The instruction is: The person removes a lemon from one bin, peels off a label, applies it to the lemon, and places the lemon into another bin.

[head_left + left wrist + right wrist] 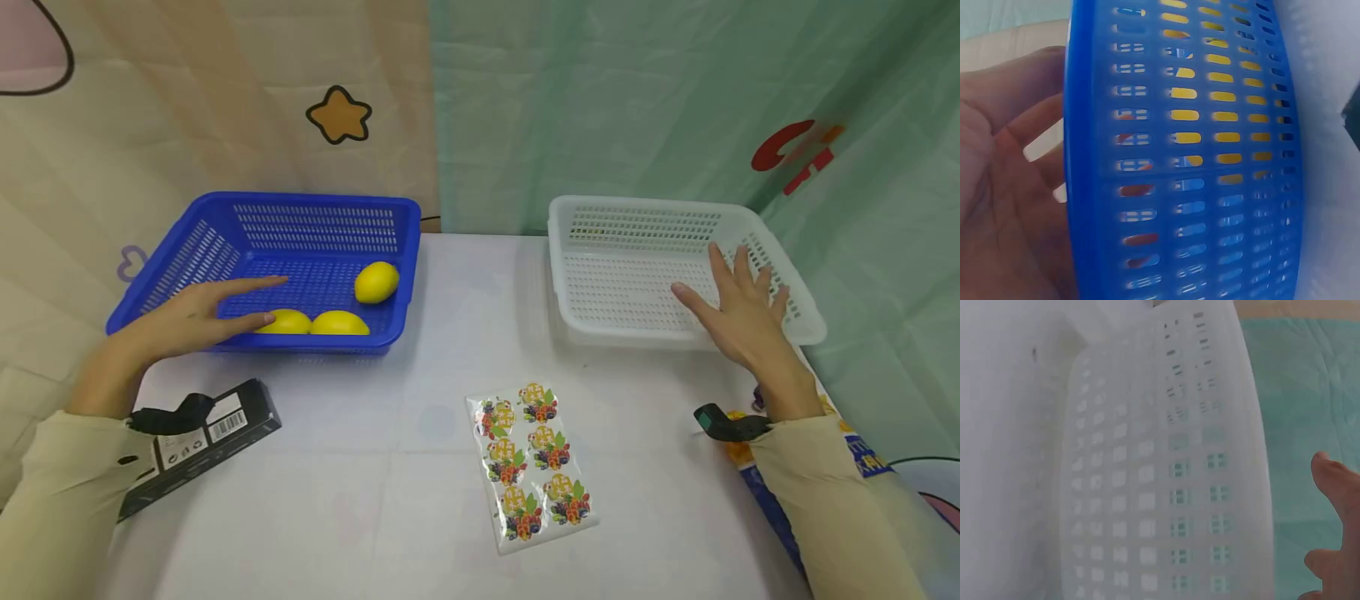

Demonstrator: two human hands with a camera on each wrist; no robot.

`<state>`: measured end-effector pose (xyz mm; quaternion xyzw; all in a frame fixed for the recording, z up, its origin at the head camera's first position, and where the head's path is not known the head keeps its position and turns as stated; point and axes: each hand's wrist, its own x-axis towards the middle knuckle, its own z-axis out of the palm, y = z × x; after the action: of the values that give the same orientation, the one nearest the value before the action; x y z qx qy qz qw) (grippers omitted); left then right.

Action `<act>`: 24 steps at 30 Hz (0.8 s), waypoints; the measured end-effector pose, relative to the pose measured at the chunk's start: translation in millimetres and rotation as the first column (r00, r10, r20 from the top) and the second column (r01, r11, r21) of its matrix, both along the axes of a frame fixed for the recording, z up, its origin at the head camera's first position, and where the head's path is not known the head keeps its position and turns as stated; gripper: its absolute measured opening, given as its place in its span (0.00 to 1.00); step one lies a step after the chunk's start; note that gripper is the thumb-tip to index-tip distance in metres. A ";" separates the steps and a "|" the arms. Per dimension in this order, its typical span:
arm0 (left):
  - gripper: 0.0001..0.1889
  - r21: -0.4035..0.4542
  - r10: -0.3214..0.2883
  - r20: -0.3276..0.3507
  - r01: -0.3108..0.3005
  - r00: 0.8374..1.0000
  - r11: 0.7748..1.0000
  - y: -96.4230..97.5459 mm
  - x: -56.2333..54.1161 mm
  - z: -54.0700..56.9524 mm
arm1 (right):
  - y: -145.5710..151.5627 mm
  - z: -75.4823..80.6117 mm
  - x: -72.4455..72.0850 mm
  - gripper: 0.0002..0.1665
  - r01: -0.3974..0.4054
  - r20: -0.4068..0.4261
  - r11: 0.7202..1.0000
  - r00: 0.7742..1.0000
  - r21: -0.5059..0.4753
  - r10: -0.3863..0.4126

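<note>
My left hand (191, 317) reaches over the near left part of a blue basket (322, 340), thumb and fingers extended, holding nothing. Three yellow lemons show inside: one lemon (377, 282) at the right, another lemon (340, 323) by the front wall, and a third lemon (288, 322) near the thumb tip. Whether the thumb touches that lemon I cannot tell. Over the right side of a white basket (637, 332) my right hand (746, 321) is spread, with no thing in its grasp. In the left wrist view, yellow shows through the slots of the blue wall (1204, 125).
A sheet of fruit stickers (531, 467) lies mid-table. A black box (202, 450) with a barcode label lies under the left wrist. Beneath the right forearm is a blue and yellow package (772, 508), partly hidden. A curtain (495, 108) hangs behind the baskets.
</note>
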<state>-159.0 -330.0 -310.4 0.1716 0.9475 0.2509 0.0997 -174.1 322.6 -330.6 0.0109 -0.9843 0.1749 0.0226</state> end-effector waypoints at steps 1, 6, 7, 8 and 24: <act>0.29 -0.002 -0.023 0.010 0.023 1.000 1.000 -1.3 -2.5 -1.0 | -5.5 2.3 -3.6 0.55 -0.007 -0.004 1.000 1.000 -0.018 0.007; 0.24 0.042 -0.109 0.087 0.105 0.990 0.994 -5.5 -15.0 -7.8 | -38.5 15.3 -22.6 0.57 -0.064 -0.007 0.992 0.998 -0.108 0.063; 0.24 0.051 -0.117 0.099 0.113 0.988 0.992 -6.1 -16.8 -8.8 | -46.0 18.3 -25.5 0.57 -0.079 -0.007 0.989 0.997 -0.122 0.078; 0.23 0.059 -0.125 0.108 0.120 0.986 0.991 -6.7 -18.7 -9.6 | -54.0 21.5 -28.0 0.57 -0.095 -0.006 0.986 0.996 -0.136 0.095; 0.22 0.063 -0.125 0.211 0.115 0.969 0.991 -1.9 -40.9 -19.8 | -217.0 34.8 -56.8 0.49 -0.427 0.017 0.885 0.899 -0.185 0.437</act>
<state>-199.9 -331.9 -330.2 0.2029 0.9124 0.2851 0.2122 -231.0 105.6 -295.8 0.2227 -0.9379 0.2622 -0.0447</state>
